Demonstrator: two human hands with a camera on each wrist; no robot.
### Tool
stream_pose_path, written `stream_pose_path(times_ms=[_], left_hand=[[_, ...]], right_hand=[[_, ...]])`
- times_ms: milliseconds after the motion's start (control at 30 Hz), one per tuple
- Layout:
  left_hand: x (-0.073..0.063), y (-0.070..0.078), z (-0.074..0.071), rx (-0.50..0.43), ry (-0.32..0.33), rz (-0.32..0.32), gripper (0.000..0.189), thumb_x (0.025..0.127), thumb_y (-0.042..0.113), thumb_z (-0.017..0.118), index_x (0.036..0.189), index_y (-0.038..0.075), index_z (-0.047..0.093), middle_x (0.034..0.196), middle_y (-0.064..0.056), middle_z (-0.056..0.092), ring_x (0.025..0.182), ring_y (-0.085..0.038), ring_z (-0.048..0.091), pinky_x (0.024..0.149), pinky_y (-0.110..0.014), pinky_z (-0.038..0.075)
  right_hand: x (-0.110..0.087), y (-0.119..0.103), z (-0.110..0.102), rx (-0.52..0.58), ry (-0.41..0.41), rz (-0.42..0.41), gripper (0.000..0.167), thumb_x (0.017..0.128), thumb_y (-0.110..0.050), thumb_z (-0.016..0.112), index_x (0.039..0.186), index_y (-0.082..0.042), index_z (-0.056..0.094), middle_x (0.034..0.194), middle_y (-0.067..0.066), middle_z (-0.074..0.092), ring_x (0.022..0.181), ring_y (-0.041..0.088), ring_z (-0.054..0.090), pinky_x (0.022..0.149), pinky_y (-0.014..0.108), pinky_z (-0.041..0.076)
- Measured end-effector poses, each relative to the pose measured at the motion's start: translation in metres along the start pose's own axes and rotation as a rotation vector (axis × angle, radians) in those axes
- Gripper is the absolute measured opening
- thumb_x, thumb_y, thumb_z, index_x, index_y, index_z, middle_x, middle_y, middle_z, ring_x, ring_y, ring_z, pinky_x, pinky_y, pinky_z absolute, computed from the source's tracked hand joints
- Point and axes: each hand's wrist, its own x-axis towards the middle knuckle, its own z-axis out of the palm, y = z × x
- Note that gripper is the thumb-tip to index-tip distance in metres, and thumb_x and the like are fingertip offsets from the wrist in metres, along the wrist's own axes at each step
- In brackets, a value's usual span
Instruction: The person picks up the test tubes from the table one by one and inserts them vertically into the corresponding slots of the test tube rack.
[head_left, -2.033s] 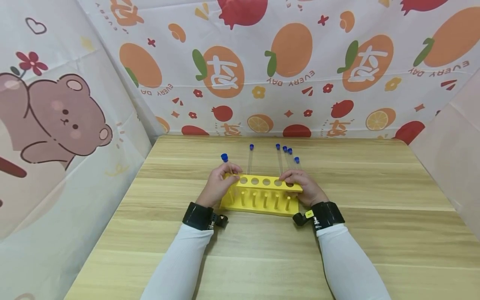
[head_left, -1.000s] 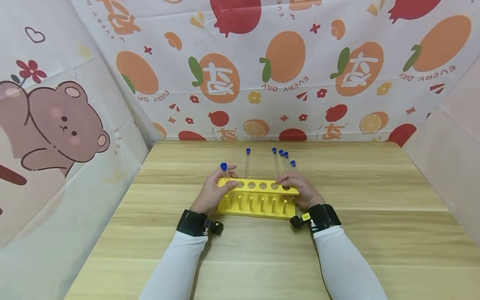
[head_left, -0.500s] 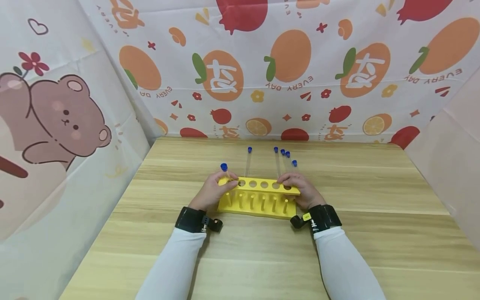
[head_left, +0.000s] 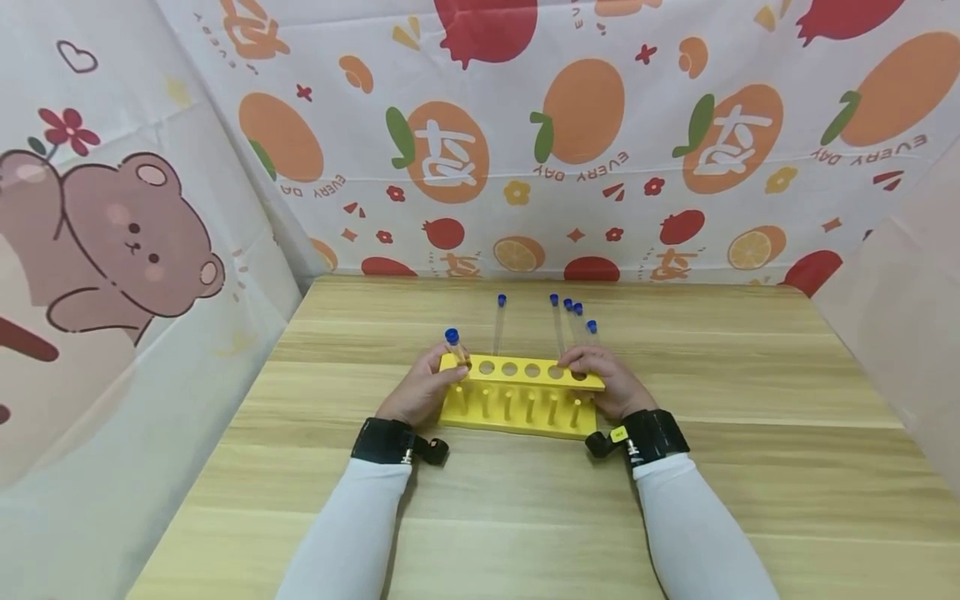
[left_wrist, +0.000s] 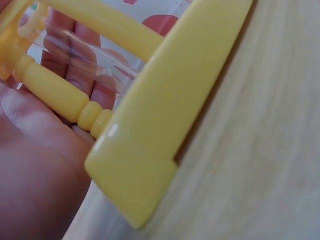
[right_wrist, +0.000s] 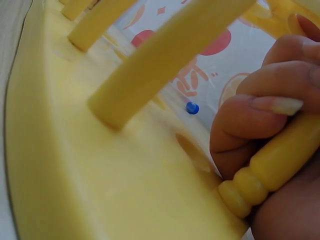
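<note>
A yellow test tube rack (head_left: pixel 519 417) stands on the table between both hands, with a row of round holes above upright pegs. My left hand (head_left: pixel 420 390) holds its left end, thumb on the top board and fingers behind. A clear test tube with a blue cap (head_left: pixel 452 336) leans in the leftmost hole; in the left wrist view the glass tube (left_wrist: pixel 75 57) runs through the ring in front of my fingers. My right hand (head_left: pixel 615 383) grips the rack's right end, its fingers (right_wrist: pixel 250 120) curled round the turned post (right_wrist: pixel 285 155).
Behind the rack, a blue-capped test tube (head_left: pixel 500 325) lies on the wooden table (head_left: pixel 510 517). Several more tubes lie further right, among them one with a blue cap (head_left: pixel 554 298). A printed cloth (head_left: pixel 517 125) hangs along the table's far edge.
The capped tube at my left hand has come down lower in the rack and now tilts slightly. My left fingers, earlier stretched out behind the tube, have drawn in. My right hand keeps its grip.
</note>
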Motion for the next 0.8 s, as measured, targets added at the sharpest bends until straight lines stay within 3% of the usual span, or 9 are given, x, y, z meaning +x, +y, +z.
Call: stream_pose_path(times_ms=[100,233,333,400,467,600,700,800], left_hand=[[-0.003,-0.002,-0.003,-0.040,-0.009,-0.001,0.019,0.094,0.002,0.055,0.105,0.018,0.056,0.111,0.002,0.050,0.106,-0.014,0.046,0.092,-0.027,0.038],[-0.006,-0.002,-0.005,-0.046,-0.021,-0.033,0.020,0.094,0.004,0.056,0.111,0.016,0.054,0.115,0.002,0.051,0.109,-0.014,0.048,0.097,-0.028,0.038],[-0.008,-0.001,-0.007,-0.038,-0.020,-0.057,0.022,0.094,0.005,0.057,0.112,0.016,0.053,0.116,0.002,0.053,0.110,-0.015,0.049,0.099,-0.030,0.038],[-0.008,0.000,-0.007,-0.035,-0.022,-0.065,0.023,0.093,0.005,0.058,0.112,0.016,0.054,0.116,0.002,0.053,0.111,-0.016,0.049,0.100,-0.032,0.036],[-0.008,0.000,-0.007,-0.036,-0.027,-0.069,0.023,0.092,0.005,0.059,0.111,0.016,0.055,0.116,0.001,0.053,0.113,-0.017,0.048,0.103,-0.034,0.034],[-0.009,0.000,-0.008,-0.028,-0.037,-0.086,0.022,0.091,0.007,0.061,0.110,0.016,0.055,0.118,0.000,0.052,0.116,-0.020,0.046,0.106,-0.037,0.031],[-0.010,-0.001,-0.008,-0.021,-0.035,-0.101,0.022,0.090,0.010,0.062,0.110,0.016,0.055,0.120,-0.001,0.051,0.117,-0.021,0.046,0.106,-0.037,0.030],[-0.009,0.000,-0.009,-0.027,-0.031,-0.094,0.023,0.090,0.011,0.063,0.111,0.017,0.056,0.121,-0.002,0.049,0.117,-0.020,0.045,0.106,-0.037,0.030]], right_hand=[[0.000,-0.002,0.000,-0.032,0.016,0.004,0.026,0.093,-0.008,0.051,0.090,-0.021,0.074,0.101,-0.005,0.063,0.076,0.009,0.054,0.068,0.022,0.048],[-0.003,-0.007,-0.003,-0.103,0.058,-0.013,0.023,0.095,-0.016,0.053,0.095,-0.023,0.075,0.107,-0.007,0.067,0.097,0.012,0.057,0.088,0.028,0.045],[-0.004,-0.011,-0.006,-0.140,0.118,-0.058,0.022,0.099,-0.025,0.053,0.102,-0.017,0.074,0.103,-0.004,0.069,0.101,0.014,0.059,0.094,0.028,0.044],[-0.006,-0.014,-0.012,-0.130,0.193,-0.119,0.027,0.100,-0.029,0.053,0.104,-0.010,0.072,0.095,-0.001,0.069,0.091,0.015,0.060,0.087,0.027,0.045],[-0.007,-0.014,-0.018,-0.100,0.287,-0.181,0.032,0.100,-0.030,0.054,0.104,-0.003,0.070,0.086,0.001,0.066,0.076,0.015,0.057,0.069,0.025,0.045],[-0.008,-0.013,-0.032,-0.050,0.459,-0.257,0.034,0.100,-0.028,0.055,0.105,0.003,0.066,0.080,-0.001,0.060,0.059,0.012,0.044,0.048,0.027,0.030],[-0.008,-0.011,-0.042,-0.075,0.522,-0.223,0.032,0.100,-0.025,0.058,0.116,0.003,0.061,0.096,0.000,0.059,0.058,0.009,0.040,0.046,0.024,0.029],[-0.004,-0.010,-0.050,-0.174,0.548,-0.149,0.043,0.099,-0.023,0.059,0.134,0.000,0.051,0.124,0.006,0.053,0.062,0.008,0.040,0.048,0.020,0.033]])
